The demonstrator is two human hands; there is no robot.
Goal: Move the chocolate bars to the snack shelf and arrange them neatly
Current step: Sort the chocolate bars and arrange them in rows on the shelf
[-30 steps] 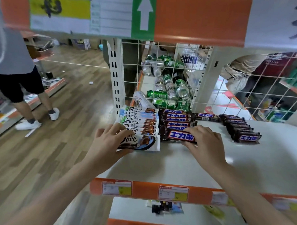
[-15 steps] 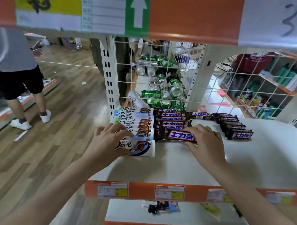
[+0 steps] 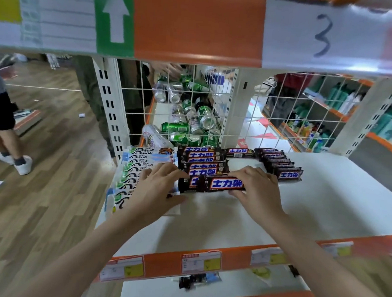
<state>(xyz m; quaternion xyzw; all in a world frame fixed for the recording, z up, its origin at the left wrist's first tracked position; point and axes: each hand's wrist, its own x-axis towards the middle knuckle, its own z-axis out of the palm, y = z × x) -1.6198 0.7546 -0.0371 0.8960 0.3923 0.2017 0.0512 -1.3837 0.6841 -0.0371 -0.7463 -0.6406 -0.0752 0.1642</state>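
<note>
On the white shelf (image 3: 322,210) lies a row of white-and-blue Dove bars (image 3: 133,168) at the left, a middle row of brown Snickers bars (image 3: 201,159), and a third brown row (image 3: 279,165) at the right. The front Snickers bar (image 3: 220,184) lies across the middle row's near end. My left hand (image 3: 157,191) rests flat over the front Dove bars, its fingertips touching that Snickers bar's left end. My right hand (image 3: 258,191) grips the bar's right end.
A wire grid (image 3: 214,108) backs the shelf, with green and silver cans (image 3: 191,121) behind it. An orange price rail (image 3: 230,260) edges the shelf front. A lower shelf holds small items (image 3: 196,280). A person's legs (image 3: 9,140) stand on the wooden floor at left.
My left hand slid right from the front Dove bar to the Snickers bar's left end. The front Snickers bar sits slightly nearer the shelf's front.
</note>
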